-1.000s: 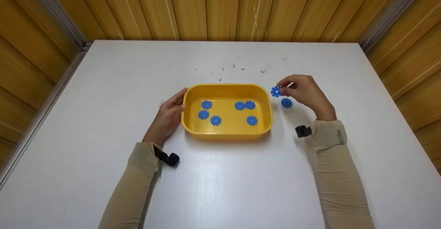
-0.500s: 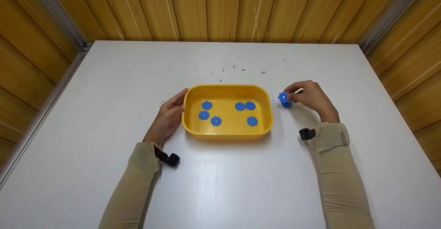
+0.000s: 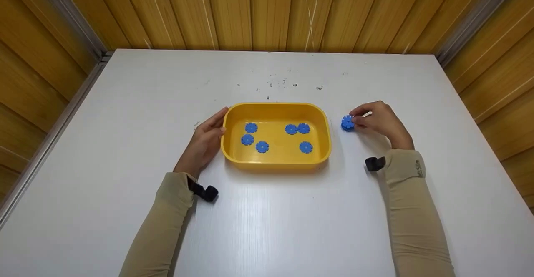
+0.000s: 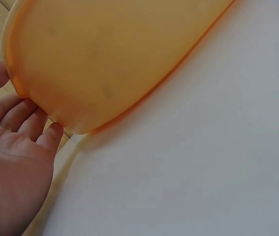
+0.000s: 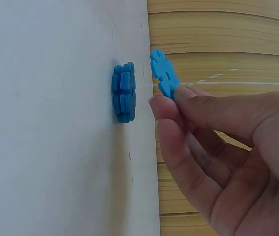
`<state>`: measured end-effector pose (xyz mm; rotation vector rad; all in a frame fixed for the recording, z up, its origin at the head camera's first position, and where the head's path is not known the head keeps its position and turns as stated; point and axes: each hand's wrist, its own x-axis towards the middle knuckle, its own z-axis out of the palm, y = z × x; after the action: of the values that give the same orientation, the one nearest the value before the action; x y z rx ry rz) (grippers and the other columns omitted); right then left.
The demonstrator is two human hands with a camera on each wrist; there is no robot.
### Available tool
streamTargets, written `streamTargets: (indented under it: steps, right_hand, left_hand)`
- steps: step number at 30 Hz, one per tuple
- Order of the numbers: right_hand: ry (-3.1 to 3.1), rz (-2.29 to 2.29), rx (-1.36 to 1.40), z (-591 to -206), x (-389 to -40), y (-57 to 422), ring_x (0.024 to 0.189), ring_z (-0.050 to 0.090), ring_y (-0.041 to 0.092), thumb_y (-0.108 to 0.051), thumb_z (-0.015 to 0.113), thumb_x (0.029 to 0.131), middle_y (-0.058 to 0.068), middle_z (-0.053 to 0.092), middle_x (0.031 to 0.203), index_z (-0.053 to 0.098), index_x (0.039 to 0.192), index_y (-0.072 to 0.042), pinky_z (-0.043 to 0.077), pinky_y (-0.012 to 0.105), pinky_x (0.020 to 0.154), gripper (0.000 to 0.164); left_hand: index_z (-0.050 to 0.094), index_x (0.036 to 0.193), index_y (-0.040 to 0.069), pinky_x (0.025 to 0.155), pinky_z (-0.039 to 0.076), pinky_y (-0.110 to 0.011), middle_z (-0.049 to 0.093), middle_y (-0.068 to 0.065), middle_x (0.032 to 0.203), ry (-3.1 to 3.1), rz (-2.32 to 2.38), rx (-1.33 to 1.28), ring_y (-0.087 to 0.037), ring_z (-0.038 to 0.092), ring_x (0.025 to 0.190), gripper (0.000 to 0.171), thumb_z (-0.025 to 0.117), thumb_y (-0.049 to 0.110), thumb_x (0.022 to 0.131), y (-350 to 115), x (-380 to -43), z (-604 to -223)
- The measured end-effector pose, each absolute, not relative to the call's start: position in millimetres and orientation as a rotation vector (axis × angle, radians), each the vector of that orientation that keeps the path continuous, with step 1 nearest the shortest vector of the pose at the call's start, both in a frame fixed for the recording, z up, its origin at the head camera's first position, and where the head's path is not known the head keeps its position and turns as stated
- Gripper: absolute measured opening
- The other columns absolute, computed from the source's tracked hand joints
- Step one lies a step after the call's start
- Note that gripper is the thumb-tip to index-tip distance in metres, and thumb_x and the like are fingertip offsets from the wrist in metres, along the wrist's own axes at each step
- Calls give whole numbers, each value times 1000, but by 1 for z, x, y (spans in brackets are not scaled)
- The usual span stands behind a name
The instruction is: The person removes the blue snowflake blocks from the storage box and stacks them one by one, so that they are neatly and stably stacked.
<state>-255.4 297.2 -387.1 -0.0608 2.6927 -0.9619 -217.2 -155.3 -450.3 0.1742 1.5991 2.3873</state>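
"Blue disc point(image 5: 163, 71), notched all round its edge: where is it?"

"Off to the right of the yellow tub point(image 3: 277, 166), up in the right hand point(image 3: 379, 120). Thumb and fingers pinch it by its edge, and it is tilted."

"And the stack of discs point(image 5: 124, 93)?"

"On the tabletop point(image 3: 271, 222), near the tub's right end. The right wrist view shows a gap between it and the pinched disc; how many layers it has, I can't count."

"What about the left hand point(image 3: 205, 139)?"

"At the tub's left end. Its fingers lie stretched along the outer wall, the thumb against the rim. Some fingertips are hidden by the tub, so I can't tell where they end."

"What's inside the tub?"

"Six more discs, flat on its floor. A trio point(image 3: 248, 139) sits toward the tub's left end. A pair point(image 3: 297, 129) lies toward its right end, edges touching or overlapping, and a single disc point(image 3: 306, 147) lies closer to the tub's near wall."

"And around it?"

"Beige sleeves point(image 3: 411, 214) left and right of the tub, a small black device point(image 3: 209, 193) at each wrist. Dark marks point(image 3: 284, 81) dot the tabletop beyond the tub, and a wood-patterned wall point(image 3: 269, 14) stands farther back."
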Motion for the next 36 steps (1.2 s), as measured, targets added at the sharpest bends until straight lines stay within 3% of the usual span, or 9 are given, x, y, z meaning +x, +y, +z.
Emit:
streamTargets:
  steps: [12, 25, 31, 36]
  right_hand:
    - [2703, -932, -74, -390, -257, 301, 98, 59, 23, -13, 64, 98, 26, 65, 128, 69, 125, 4, 47, 7, 71, 32]
    - [2626, -1003, -8, -391, -258, 302, 83, 64, 9, -15, 65, 99, 25, 62, 129, 67, 127, 4, 55, 10, 72, 34]
    - [2658, -969, -19, -393, -256, 302, 99, 60, 22, -17, 64, 98, 24, 63, 129, 68, 126, 2, 51, 14, 80, 35]
    - [2685, -941, -38, -393, -254, 301, 110, 56, 32, -16, 63, 98, 25, 63, 131, 68, 127, 2, 49, 31, 93, 35]
  left_hand:
    - [29, 161, 5, 128, 25, -32, 28, -5, 170, 1592, 2404, 188, -18, 25, 158, 64, 45, -7, 99, -155, -219, -449]
    - [29, 160, 5, 128, 24, -32, 28, -6, 170, 1594, 2406, 201, -18, 25, 158, 64, 45, -7, 99, -155, -220, -448]
    - [28, 161, 6, 128, 24, -32, 26, -5, 171, 1602, 2388, 163, -17, 24, 158, 66, 44, -8, 99, -155, -218, -449]
    - [27, 161, 6, 127, 26, -32, 26, -4, 171, 1614, 2376, 158, -17, 25, 158, 66, 46, -8, 99, -154, -217, -449]
